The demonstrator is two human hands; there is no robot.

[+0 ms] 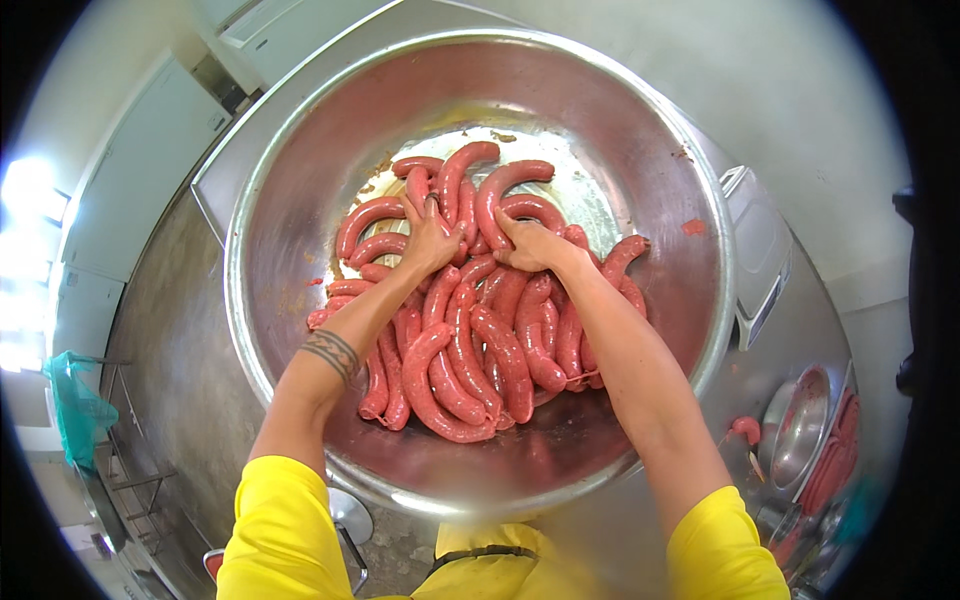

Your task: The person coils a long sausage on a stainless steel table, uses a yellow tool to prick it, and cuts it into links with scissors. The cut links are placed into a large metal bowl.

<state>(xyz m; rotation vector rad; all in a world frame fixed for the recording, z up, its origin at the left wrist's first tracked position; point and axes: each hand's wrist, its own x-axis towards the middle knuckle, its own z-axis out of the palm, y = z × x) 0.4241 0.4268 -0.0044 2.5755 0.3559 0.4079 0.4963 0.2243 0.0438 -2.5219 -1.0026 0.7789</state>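
A heap of raw pink-red sausages (462,350) lies in a wide round steel bowl (290,200). Many are curved and glossy, and some are tied at the ends. Toward the far side of the heap, my left hand (432,242) is closed around sausages, its fingers pushed down among them. Close by on the right, my right hand (530,246) grips the near end of a curved sausage (497,190), thumb on top and the other fingers partly hidden below. Several more sausages lie just beyond both hands on the bowl's bare, shiny bottom.
The bowl stands on a metal table (225,185). On the right are a white appliance resembling a scale (758,240), a smaller steel bowl (797,425), and a short piece of sausage (745,428). A green plastic bag (75,405) hangs at the left. Scraps of meat cling to the bowl's wall.
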